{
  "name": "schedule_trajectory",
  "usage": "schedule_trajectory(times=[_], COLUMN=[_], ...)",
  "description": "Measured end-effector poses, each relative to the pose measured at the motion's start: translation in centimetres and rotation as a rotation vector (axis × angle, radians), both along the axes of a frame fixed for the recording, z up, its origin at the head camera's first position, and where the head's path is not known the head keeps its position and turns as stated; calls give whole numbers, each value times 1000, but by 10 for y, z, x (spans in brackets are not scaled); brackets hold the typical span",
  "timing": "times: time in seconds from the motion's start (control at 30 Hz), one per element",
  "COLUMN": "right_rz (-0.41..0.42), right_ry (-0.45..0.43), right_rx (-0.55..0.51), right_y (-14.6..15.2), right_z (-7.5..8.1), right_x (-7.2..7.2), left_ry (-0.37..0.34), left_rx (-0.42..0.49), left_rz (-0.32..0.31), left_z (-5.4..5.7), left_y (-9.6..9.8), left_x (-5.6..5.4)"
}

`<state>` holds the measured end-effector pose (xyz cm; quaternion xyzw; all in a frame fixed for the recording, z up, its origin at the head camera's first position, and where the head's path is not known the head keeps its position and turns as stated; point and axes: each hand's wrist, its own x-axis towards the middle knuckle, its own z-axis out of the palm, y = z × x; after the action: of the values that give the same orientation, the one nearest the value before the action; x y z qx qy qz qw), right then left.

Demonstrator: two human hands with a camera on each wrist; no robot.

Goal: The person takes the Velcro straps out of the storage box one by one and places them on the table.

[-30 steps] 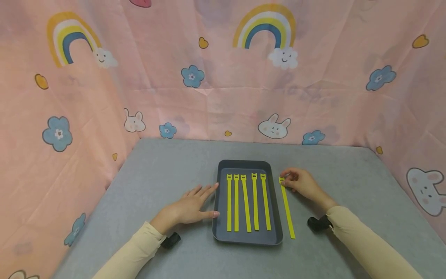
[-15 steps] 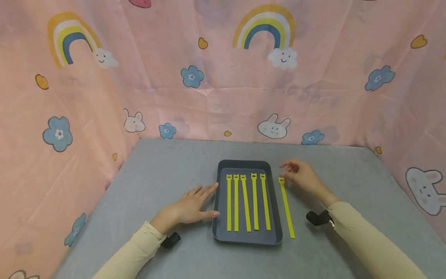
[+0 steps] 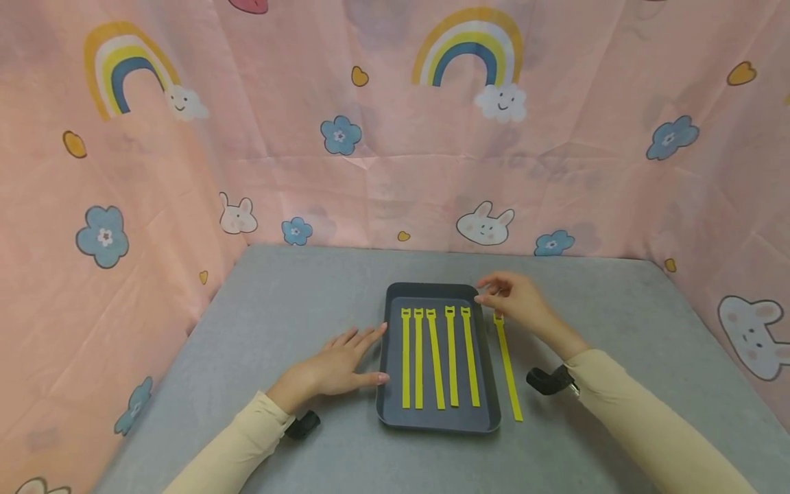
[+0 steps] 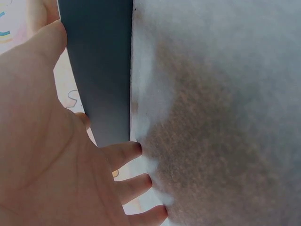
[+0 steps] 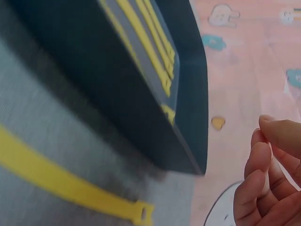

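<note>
A dark grey rectangular tray (image 3: 395, 417) lies on the table with several yellow cable straps (image 3: 452, 363) lengthwise in it, their slotted heads at the far end. My left hand (image 3: 333, 367) is spread at the tray's left side; its thumb and a fingertip touch the rim. In the left wrist view, the left fingers (image 4: 124, 153) are fairly straight beside the dark tray wall (image 4: 106, 94). My right hand (image 3: 521, 302) hovers by the far right corner, fingers loosely bent with nothing visible between them. Below it, one more yellow strap (image 3: 509, 374) lies on the table, right of the tray.
The grey table (image 3: 296, 288) reaches back to a pink printed cloth (image 3: 395, 178), which also hangs at both sides. Black wrist-worn devices sit under the left wrist (image 3: 302, 425) and right wrist (image 3: 549, 379).
The right hand has let go of the loose strap's head and moved up and left to the tray's far right corner. That strap stays on the table. The left hand has not moved.
</note>
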<state>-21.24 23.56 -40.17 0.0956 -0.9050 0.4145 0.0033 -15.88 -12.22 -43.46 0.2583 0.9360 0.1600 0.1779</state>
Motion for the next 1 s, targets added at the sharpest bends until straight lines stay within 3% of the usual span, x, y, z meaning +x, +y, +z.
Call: schedule_trajectory(times=[0.47,0.73,1.0], right_rz=[83,144,118], right_ry=[-40,-51,-122], right_rx=[-103,-135,-185], right_y=[-45,-71,-90], right_z=[5,-5,-23], right_x=[-12,-16,-19], left_ry=[5,-14,-20], left_rx=[-4,-12,-17], left_rz=[5,19,24], left_z=[1,-1,-1], left_y=[1,2,2], left_x=[-1,-3,-1])
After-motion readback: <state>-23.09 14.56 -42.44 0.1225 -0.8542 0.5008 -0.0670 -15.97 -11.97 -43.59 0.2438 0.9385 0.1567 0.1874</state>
